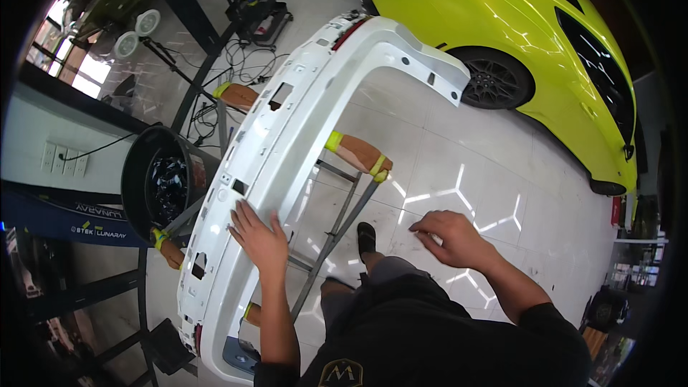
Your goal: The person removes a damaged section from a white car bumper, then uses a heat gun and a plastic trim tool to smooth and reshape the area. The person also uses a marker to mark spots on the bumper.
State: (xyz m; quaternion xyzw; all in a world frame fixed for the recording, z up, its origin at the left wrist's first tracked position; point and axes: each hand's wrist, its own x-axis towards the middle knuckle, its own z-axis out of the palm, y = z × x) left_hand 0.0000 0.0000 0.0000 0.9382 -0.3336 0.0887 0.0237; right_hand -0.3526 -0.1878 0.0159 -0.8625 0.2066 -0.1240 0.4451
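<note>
Five left fingers [244,216] flat atop the white bumper [287,136].

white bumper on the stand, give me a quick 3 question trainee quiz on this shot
1. True or false: the left hand lies flat on the white bumper.
2. What does the right hand hold? A) a spray bottle B) nothing that can be made out C) a hammer
3. Fill in: the car beyond the bumper is ____ in colour.

Key: 1 true; 2 B; 3 yellow-green.
</note>
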